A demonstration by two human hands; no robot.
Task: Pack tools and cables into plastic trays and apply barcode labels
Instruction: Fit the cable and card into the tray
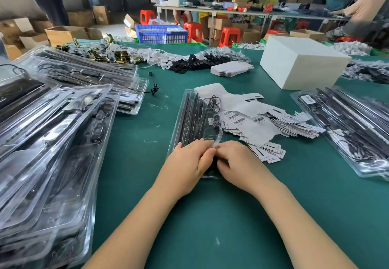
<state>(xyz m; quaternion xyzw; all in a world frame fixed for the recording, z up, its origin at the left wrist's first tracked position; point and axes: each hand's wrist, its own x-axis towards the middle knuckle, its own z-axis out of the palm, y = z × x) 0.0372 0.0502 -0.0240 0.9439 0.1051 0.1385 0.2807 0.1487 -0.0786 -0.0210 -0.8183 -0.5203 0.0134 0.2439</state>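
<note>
tray [190,108] of clear plastic at table [231,216] centre, black rods and coiled cable [214,100] inside. left hand [189,159] and right hand [235,162] rest on near end, fingers curled, pinching clear lid edge. barcode labels [252,119] heaped just right of tray. packed trays [52,131] stacked left, more trays [349,121] right. white box [303,62] far right.

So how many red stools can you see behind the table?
4: one stool far left by the open carton, one stool right of the blue crate, one stool further right, one partly hidden under the seated person. Others may be hidden under the far tables.
</note>
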